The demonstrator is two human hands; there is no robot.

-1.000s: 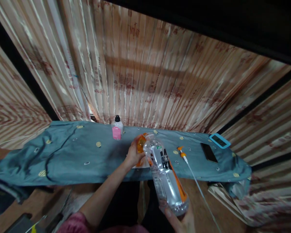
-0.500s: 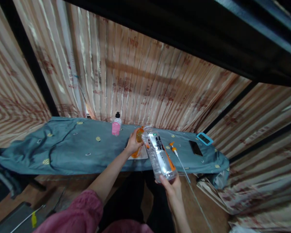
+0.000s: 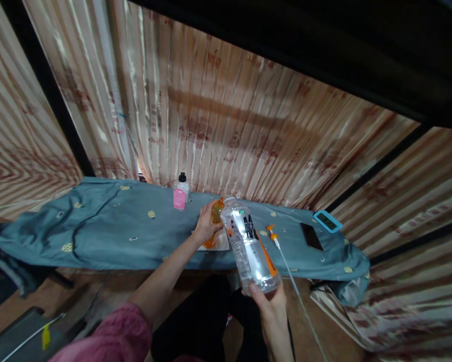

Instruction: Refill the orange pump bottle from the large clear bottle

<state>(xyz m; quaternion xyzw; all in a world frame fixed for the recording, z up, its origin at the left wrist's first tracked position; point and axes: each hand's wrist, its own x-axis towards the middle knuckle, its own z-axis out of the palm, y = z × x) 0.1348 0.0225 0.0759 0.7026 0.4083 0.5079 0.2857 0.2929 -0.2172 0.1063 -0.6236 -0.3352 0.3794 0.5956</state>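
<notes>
My left hand is wrapped round the upper part of an amber bottle, which stands on the cloth-covered table. A large clear plastic bottle with a silver and orange label is held near its base by my right hand. That bottle leans toward the amber one, its mouth at the far end close to the amber bottle's top. Whether the two touch I cannot tell. A white paper or cloth lies under the amber bottle. To the right lies an orange and white pump head with a long tube.
A small clear bottle with a pink label and black cap stands at the back left. A black phone and a blue-framed device lie at the right end of the green cloth. Striped curtains surround the table.
The view has shifted slightly, so things on the right sit farther right. Both hands keep their holds on the two bottles, and the clear bottle stays tilted much as before.
</notes>
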